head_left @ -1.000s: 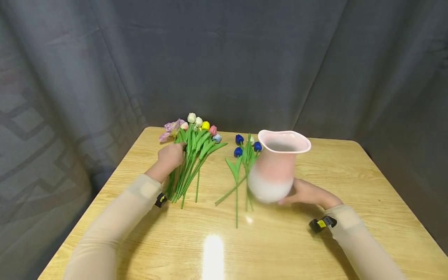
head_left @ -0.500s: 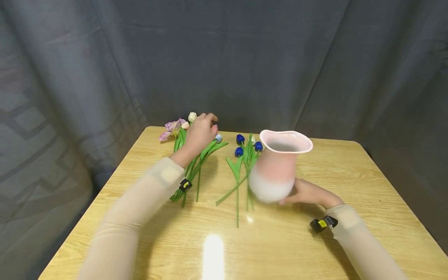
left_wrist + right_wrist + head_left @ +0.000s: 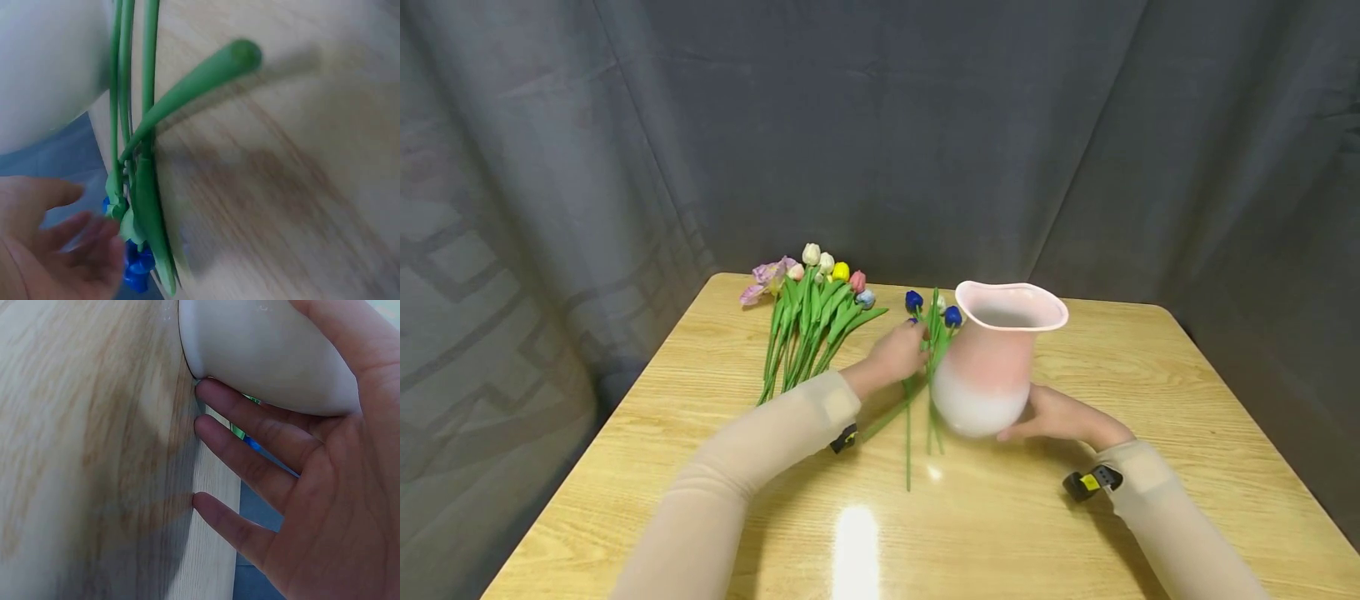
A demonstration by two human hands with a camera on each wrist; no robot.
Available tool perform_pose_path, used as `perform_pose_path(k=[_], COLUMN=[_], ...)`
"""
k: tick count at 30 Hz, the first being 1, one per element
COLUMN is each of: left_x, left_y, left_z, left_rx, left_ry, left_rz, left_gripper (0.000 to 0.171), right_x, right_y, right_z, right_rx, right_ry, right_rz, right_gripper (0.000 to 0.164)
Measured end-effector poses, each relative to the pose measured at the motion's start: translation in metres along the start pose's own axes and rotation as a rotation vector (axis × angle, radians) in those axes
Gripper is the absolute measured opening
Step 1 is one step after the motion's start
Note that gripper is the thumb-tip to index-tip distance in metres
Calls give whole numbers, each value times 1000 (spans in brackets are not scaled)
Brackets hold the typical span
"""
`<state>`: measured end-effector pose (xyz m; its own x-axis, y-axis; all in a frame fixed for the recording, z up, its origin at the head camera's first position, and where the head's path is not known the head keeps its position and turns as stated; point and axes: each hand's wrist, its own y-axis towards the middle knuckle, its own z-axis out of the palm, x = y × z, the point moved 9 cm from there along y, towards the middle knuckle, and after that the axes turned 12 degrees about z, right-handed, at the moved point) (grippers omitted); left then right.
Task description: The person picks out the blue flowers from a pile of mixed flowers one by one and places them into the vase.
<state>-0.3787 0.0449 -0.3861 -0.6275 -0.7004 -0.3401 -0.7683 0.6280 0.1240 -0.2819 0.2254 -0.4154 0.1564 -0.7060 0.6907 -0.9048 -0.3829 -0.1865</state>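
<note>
A pink-and-white vase (image 3: 992, 367) with a wavy rim stands upright on the right half of the table. My right hand (image 3: 1060, 414) rests against its lower right side; the right wrist view has the fingers extended and spread beside the white base (image 3: 269, 356). My left hand (image 3: 898, 354) reaches over the small group of blue tulips (image 3: 952, 316) left of the vase. In the left wrist view, its loosely bent fingers (image 3: 112, 256) are right by a blue bloom (image 3: 137, 269) and green leaves, with nothing gripped. One blue bloom is mostly hidden behind this hand.
A larger bunch of tulips (image 3: 827, 312) in white, yellow, pink and light blue lies at the back left, beside a purple flower (image 3: 766, 272). One white tulip (image 3: 941, 304) lies among the blue ones. A grey curtain (image 3: 880, 150) hangs behind the wooden table (image 3: 1000, 525).
My left hand has left the large bunch, passed over its blooms and moved right to the blue tulips. My right hand and the vase have stayed in place.
</note>
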Motion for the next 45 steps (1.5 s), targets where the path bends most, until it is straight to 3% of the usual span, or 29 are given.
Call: perform_pose_path(k=[3, 8, 12, 16, 20, 23, 25, 31, 33, 36, 39, 45], left_x=[7, 12, 13, 17, 18, 17, 19, 29, 30, 30, 27, 19], left_y=[1, 5, 9, 13, 18, 22, 22, 18, 15, 11, 5, -6], left_z=[15, 27, 32, 35, 36, 38, 39, 43, 39, 25, 5, -39], left_rx=[79, 118, 147, 155, 132, 113, 102, 80, 44, -23, -80, -213], left_ry=[-44, -69, -69, -48, -73, -154, -223, -450, -501, -508, -456, -550], left_rz=[-37, -49, -97, -167, -164, -133, -147, -287, -295, -246, -177, -97], left_gripper=[7, 33, 45, 48, 45, 42, 40, 35, 31, 24, 17, 10], right_x=[0, 3, 5, 5, 5, 5, 4, 0, 1, 2, 3, 2], right_y=[1, -1, -2, -1, -1, -2, -2, 0, 0, 0, 0, -1], right_z=[1, 1, 1, 1, 0, 0, -1, 1, 2, 2, 2, 2], right_rx=[2, 12, 20, 17, 20, 22, 21, 15, 14, 14, 14, 17], right_ry=[2, 10, 18, 17, 19, 21, 16, -3, -3, -6, -8, 7], right_rz=[-5, -10, -13, -15, -18, -16, -12, 0, 0, -3, -4, -6], right_gripper=[85, 83, 81, 81, 81, 81, 81, 84, 85, 85, 84, 84])
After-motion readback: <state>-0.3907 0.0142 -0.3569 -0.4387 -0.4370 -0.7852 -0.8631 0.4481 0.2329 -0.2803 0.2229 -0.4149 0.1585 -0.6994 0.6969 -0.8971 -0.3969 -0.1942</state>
